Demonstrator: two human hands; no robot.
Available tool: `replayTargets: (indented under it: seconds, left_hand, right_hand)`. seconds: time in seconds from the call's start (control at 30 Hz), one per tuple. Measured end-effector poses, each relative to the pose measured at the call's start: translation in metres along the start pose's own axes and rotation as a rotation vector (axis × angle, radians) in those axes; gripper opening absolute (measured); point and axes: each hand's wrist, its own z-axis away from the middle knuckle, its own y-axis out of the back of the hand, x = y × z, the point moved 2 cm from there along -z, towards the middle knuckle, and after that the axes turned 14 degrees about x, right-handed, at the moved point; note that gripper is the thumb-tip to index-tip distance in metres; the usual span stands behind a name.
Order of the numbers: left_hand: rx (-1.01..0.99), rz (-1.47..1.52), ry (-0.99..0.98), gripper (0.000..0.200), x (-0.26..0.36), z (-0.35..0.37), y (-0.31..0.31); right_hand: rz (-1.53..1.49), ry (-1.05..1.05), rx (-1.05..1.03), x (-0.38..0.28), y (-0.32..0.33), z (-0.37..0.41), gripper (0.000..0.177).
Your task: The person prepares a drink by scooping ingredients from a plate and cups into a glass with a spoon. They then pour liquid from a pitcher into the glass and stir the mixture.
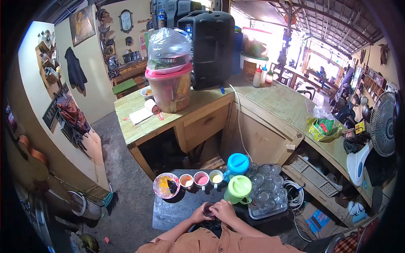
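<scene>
Two hands met around a small dark glass, just below and to the left of the green-lidded jug. The left hand curled against the left side of the glass. The right hand closed over its right side and rim, so both held it with fingers drawn in tight. From where I stood I could not tell whether the glass rested on the dark counter or was lifted just off it.

Directly behind the green-lidded jug stood a blue-lidded jug. Against the green-lidded jug's right side lay a tray of clear glasses, packed close together. To its left ran a row of three small cups: the yellow cup nearest, then the pink cup, then the orange cup. Farthest left of the green-lidded jug sat a patterned bowl with yellow and dark pieces in it.
</scene>
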Motion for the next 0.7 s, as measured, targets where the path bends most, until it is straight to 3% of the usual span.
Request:
replayTargets:
  seconds: [0.07, 0.13, 0.33, 0.43, 0.53, 0.63, 0.7]
  left_hand:
    - [-0.006, 0.013, -0.001, 0.089, 0.0, 0.0, -0.002]
    - [-0.002, 0.002, -0.004, 0.089, -0.002, 0.0, -0.001]
    - [0.015, 0.027, 0.028, 0.09, -0.003, 0.001, -0.003]
    - [0.007, -0.002, 0.006, 0.091, 0.0, 0.0, -0.002]
    - [0.014, 0.042, 0.036, 0.09, 0.006, 0.002, -0.002]
    - [0.003, 0.082, -0.016, 0.089, 0.002, 0.0, -0.004]
    - [-0.003, 0.081, -0.01, 0.088, 0.002, 0.001, -0.003]
  right_hand:
    - [-0.03, -0.007, 0.07, -0.002, 0.005, 0.0, 0.015]
    - [0.188, 0.008, -0.162, 0.002, 0.0, 0.004, 0.016]
    - [-0.016, -0.041, 0.046, 0.001, 0.004, 0.001, 0.016]
    - [0.081, -0.035, -0.139, 0.005, 0.0, 0.004, 0.016]
    - [-0.078, -0.027, 0.054, 0.005, 0.001, 0.003, 0.015]
    - [0.095, -0.021, -0.061, 0.005, 0.0, 0.006, 0.015]
    - [0.045, 0.013, -0.055, 0.006, 0.0, 0.009, 0.015]
